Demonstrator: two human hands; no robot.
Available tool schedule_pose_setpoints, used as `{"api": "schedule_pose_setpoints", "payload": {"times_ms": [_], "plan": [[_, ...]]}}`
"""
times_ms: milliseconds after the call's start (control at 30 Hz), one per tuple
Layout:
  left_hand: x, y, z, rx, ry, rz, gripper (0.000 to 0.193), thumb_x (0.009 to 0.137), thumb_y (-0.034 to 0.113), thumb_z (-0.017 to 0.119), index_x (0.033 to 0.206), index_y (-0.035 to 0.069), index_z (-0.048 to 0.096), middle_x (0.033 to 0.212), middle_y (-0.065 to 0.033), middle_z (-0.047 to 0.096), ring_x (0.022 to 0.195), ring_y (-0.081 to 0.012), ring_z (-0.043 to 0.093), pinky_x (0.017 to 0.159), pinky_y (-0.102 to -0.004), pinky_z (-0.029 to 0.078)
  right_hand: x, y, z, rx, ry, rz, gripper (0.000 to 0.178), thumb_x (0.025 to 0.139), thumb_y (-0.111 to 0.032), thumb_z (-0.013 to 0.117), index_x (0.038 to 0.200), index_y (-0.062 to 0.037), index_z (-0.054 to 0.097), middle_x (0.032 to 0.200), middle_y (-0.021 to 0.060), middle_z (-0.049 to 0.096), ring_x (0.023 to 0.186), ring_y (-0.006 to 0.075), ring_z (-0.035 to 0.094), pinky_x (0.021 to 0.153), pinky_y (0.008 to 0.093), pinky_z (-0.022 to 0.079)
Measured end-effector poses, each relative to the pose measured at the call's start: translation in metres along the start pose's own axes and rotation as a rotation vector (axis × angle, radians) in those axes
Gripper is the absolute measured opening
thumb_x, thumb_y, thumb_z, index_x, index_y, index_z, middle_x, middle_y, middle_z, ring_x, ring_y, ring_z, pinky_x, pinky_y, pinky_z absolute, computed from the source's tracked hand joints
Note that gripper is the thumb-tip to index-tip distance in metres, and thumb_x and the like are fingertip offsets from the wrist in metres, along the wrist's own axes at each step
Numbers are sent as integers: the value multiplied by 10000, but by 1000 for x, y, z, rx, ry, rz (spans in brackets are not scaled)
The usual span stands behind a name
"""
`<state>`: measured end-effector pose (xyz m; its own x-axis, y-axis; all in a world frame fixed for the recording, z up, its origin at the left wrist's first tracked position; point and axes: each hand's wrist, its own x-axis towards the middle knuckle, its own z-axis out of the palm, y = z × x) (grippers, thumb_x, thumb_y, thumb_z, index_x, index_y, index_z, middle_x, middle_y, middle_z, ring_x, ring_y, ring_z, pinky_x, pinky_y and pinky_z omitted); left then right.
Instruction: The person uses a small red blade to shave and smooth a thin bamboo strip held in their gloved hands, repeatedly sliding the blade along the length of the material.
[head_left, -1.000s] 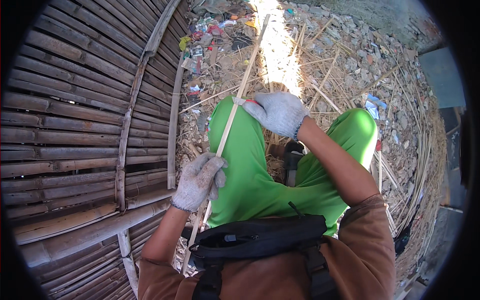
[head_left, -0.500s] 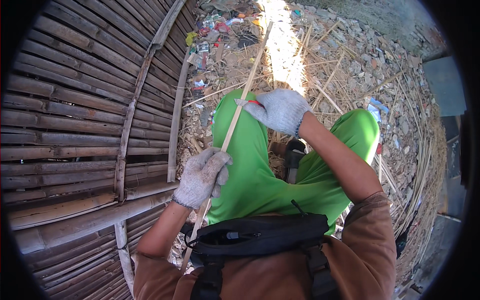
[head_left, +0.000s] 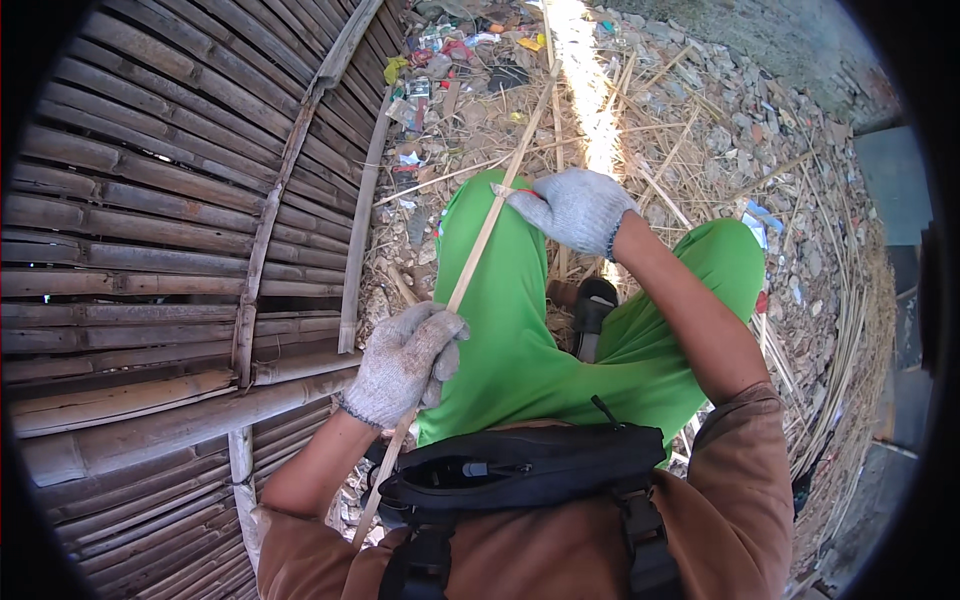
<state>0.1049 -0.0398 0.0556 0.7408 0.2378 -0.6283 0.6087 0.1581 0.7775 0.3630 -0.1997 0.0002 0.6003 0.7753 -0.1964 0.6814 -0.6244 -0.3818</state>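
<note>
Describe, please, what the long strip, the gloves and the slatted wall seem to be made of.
The strip: probably split bamboo or wood, dull, pale and straight. The gloves: seemingly knitted yarn, perhaps cotton, matte, with a fuzzy texture. The wall: likely bamboo, weathered, showing joint rings.

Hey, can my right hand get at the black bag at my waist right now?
Probably not straight away: the right hand looks occupied, holding the knife against the pale strip, though nothing visible blocks its way to the black bag.

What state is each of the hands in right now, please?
Left hand: closed around a long, thin wooden strip.
Right hand: closed on a small knife, blade lying across the strip.
</note>
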Motion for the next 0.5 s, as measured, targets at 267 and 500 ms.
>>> {"api": "schedule_pose_setpoints", "payload": {"times_ms": [267, 500], "plan": [[6, -3, 3, 10, 19, 36, 261, 1075, 306, 642, 1013, 60, 704, 641, 10, 558, 428, -82, 468, 386, -254, 357, -5, -11, -6, 21, -79, -44, 884, 1050, -775, 337, 875, -47, 807, 917, 258, 764, 896, 452, 750, 882, 537, 598], [-11, -3, 3, 34, 38, 0, 258, 1084, 294, 630, 1034, 49, 695, 636, 13, 558, 428, -76, 468, 381, -243, 360, -9, -15, -3, -5, -41, -18, 869, 1055, -760, 342, 882, -49, 810, 925, 256, 768, 907, 454, 751, 896, 542, 596]]}}
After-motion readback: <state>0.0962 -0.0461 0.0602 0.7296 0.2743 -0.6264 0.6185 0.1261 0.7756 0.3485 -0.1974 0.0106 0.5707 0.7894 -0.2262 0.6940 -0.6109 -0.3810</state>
